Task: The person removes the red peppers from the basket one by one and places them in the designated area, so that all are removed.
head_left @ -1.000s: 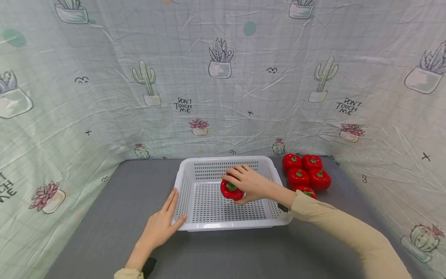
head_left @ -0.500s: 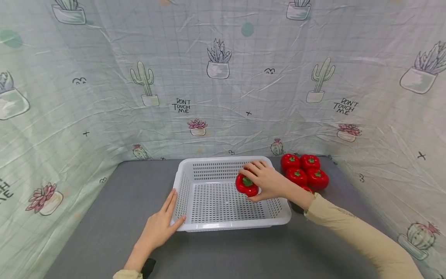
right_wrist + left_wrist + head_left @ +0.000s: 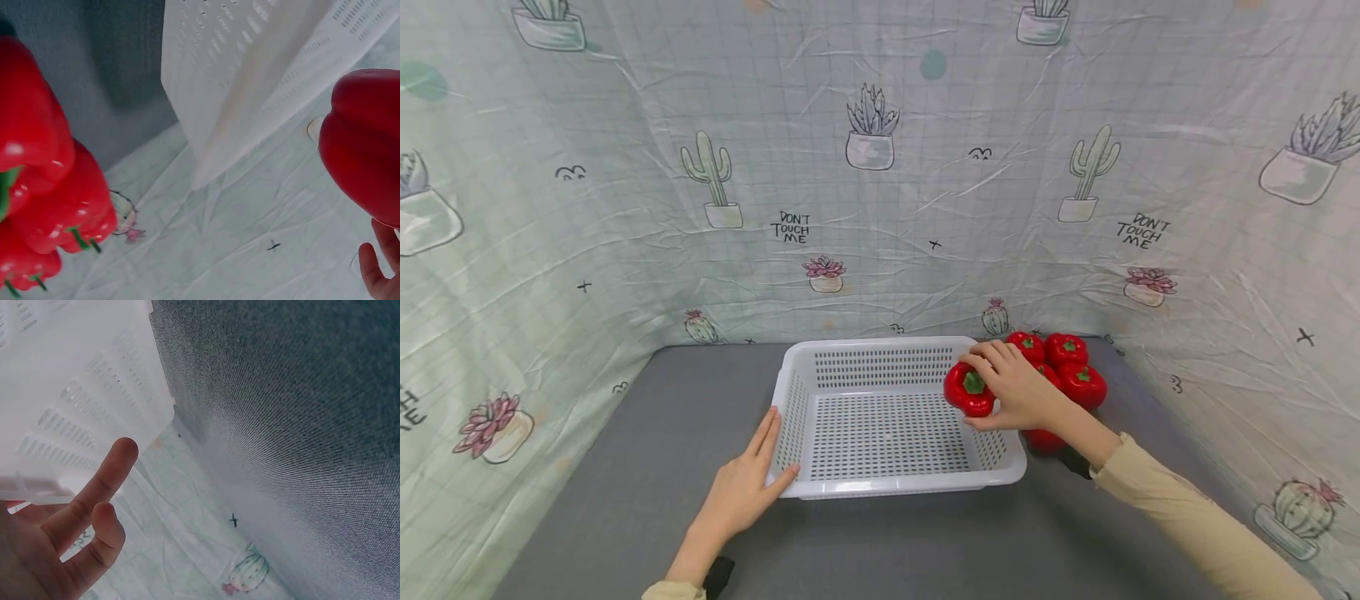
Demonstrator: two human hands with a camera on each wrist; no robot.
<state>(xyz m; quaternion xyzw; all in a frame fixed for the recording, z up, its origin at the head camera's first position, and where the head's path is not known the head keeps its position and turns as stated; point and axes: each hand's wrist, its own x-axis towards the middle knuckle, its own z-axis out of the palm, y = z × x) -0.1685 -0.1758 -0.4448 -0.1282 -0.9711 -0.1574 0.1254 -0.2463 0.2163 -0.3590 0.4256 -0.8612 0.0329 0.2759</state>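
My right hand (image 3: 1019, 390) grips a red bell pepper (image 3: 958, 390) with a green stem, fingers over its top and thumb at its near side. It is held above the right side of a white perforated plastic basket (image 3: 895, 483). In the right wrist view that bell pepper (image 3: 369, 144) fills the right edge, with only some fingertips (image 3: 370, 269) showing. My left hand (image 3: 736, 493) rests on the basket's left rim near the front corner, fingers extended and thumb at the front rim. In the left wrist view two fingers (image 3: 103, 481) stretch along the basket's outer wall (image 3: 81, 406).
Several more red bell peppers (image 3: 1084, 385) are grouped on the grey table (image 3: 880, 550), right of the basket and partly behind my right hand. A cactus-patterned cloth (image 3: 880, 208) hangs along the back and both sides.
My right hand has carried the bell pepper rightward, from above the basket's middle to near its right rim. The left hand and the basket have stayed in place.
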